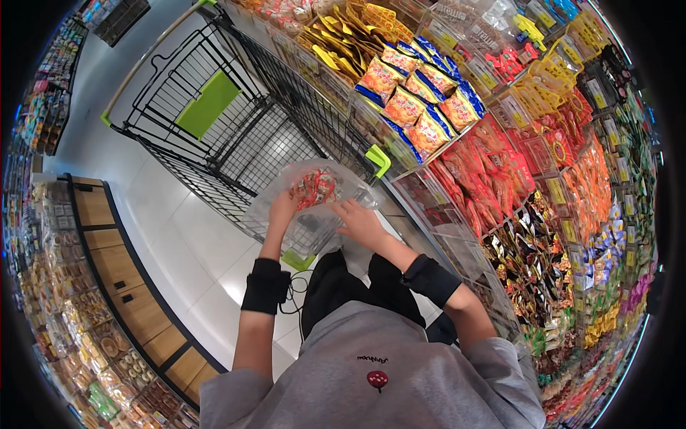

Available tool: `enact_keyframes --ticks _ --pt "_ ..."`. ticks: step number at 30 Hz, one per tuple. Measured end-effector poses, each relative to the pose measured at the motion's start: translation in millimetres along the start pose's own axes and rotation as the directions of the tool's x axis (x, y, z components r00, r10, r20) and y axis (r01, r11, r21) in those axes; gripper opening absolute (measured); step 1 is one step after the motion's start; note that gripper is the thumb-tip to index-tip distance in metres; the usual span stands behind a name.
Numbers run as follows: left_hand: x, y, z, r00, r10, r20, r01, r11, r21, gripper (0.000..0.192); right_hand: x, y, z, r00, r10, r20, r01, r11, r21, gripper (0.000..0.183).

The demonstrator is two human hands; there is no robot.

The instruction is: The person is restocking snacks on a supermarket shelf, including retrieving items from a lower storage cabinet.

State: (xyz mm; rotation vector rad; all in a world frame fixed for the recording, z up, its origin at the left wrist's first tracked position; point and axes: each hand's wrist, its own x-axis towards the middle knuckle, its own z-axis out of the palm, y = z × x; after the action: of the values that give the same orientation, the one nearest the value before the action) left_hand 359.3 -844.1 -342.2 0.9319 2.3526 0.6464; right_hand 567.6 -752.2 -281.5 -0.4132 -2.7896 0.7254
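A clear plastic bag (316, 231) hangs open just in front of me, over the near end of a shopping cart. Inside the bag lie small packets (317, 189) with red strips. My left hand (284, 206) is at the bag's left side, its fingertips reaching to the packets; whether it pinches the plastic or a packet is hard to see. On the right, my right hand (358, 221) rests against the bag's near right rim with its fingers spread. The black wire shopping cart (187, 166) with green fittings extends ahead to the left, and its basket holds nothing visible.
Clear bins of wrapped snacks line my right side, among them blue-and-orange packets (404, 107) and red packets (487, 171). A green cart corner (378, 161) is close to these bins. To the left runs a wooden cabinet (126, 268) with packaged food. A cable (293, 292) hangs near my left wrist.
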Motion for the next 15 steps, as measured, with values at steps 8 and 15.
enact_keyframes --ticks 8,15 --pt "94 -76 127 0.903 0.4 -0.157 -0.378 0.913 0.151 0.037 -36 -13 25 0.976 0.152 0.158 -0.158 0.987 0.025 0.024" --pt "82 -76 146 0.854 0.475 -0.21 -0.404 0.862 0.305 0.038 -57 -14 20 0.979 0.202 -0.009 -0.194 0.948 0.254 0.023"
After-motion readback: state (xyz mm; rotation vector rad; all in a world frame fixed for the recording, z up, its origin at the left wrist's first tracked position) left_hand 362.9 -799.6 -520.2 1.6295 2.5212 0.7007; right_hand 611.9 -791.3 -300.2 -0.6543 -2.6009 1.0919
